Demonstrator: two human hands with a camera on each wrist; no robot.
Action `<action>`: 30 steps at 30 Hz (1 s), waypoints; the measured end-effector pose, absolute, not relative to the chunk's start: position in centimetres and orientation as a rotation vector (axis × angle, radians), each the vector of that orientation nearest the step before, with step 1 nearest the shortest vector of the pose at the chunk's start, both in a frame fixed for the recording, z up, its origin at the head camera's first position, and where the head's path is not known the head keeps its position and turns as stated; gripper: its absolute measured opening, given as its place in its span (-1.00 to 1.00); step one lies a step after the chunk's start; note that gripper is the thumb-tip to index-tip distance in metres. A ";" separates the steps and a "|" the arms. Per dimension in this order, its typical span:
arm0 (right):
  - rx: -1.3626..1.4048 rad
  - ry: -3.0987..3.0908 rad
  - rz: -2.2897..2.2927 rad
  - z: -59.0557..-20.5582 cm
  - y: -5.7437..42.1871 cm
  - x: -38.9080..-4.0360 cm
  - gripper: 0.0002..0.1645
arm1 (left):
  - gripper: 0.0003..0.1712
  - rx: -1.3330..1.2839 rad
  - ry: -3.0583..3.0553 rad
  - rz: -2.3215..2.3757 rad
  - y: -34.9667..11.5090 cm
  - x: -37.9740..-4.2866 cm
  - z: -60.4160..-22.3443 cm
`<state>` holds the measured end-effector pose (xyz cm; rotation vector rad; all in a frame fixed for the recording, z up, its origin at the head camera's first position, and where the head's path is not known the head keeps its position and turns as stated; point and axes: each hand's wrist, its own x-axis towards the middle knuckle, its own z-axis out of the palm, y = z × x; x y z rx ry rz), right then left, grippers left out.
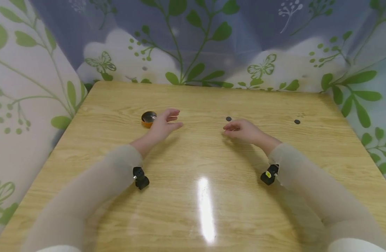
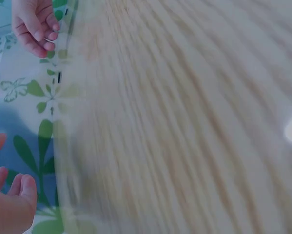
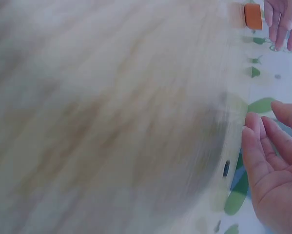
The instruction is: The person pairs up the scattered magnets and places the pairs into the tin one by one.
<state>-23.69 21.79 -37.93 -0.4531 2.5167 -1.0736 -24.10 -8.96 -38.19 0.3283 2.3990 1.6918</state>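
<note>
My left hand hovers over the table beside a small round container with an orange outside and a dark, shiny inside. Its fingers are loosely bent and nothing shows between them; it partly covers the container's right side. In the right wrist view the container's orange wall stands upright on the table. My right hand is above the table just in front of a small black disc, apart from it, its fingers relaxed around nothing. Farther right lies a second black disc, flat on the wood.
The wooden table has a bright light reflection near its front. Curtains with a leaf and butterfly pattern hang along its back and sides. A black wrist camera sits on the left sleeve, another camera on the right.
</note>
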 end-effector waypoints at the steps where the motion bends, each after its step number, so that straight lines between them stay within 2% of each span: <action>1: -0.447 2.516 -1.077 -37.9 22.1 -23.6 -0.55 | -0.39 0.337 2.393 1.690 -8.6 -24.3 -38.3; 10: -0.359 2.495 -1.136 -36.7 25.6 -23.0 -0.48 | -0.41 0.429 2.367 1.620 -4.7 -25.8 -39.3; 30: -0.197 2.574 -1.175 -36.3 32.5 -22.5 -0.39 | -0.44 0.372 2.306 1.541 2.9 -27.4 -40.5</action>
